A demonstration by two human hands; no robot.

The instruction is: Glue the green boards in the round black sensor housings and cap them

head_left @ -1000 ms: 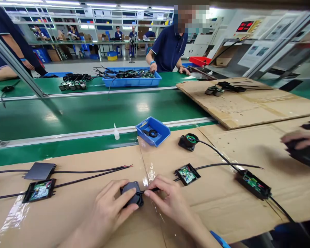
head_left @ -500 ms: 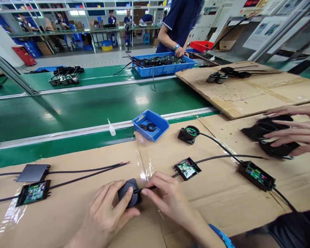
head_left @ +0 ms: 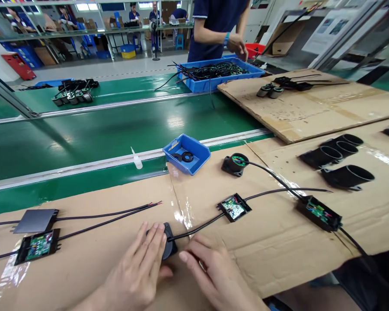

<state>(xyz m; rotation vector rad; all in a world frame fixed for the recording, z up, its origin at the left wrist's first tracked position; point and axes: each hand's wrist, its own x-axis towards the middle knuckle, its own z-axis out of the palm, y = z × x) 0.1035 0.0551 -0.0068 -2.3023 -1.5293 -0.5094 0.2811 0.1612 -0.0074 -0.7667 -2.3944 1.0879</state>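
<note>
My left hand lies with straight fingers flat over a dark, square housing with a round cap, covering its left half. Its thumb shows just below the housing. A black cable runs from the housing's centre to a small open box with a green circuit board. Just right of the housing, my right hand rests near the cardboard, fingers loosely bent and thumb apart from them. Nothing shows in its grasp, and the cable passes beyond its fingertips.
A blue bin holds black rings; a white dropper bottle stands left of it. Open board boxes lie at left, another at right. Black cylindrical housings stand far right. A co-worker reaches over a cable-filled blue tray.
My right hand has let go of the cable and drawn back. My left fingers have gone from gripping the housing to lying flat over it. The other person's hands at right have left the view.
</note>
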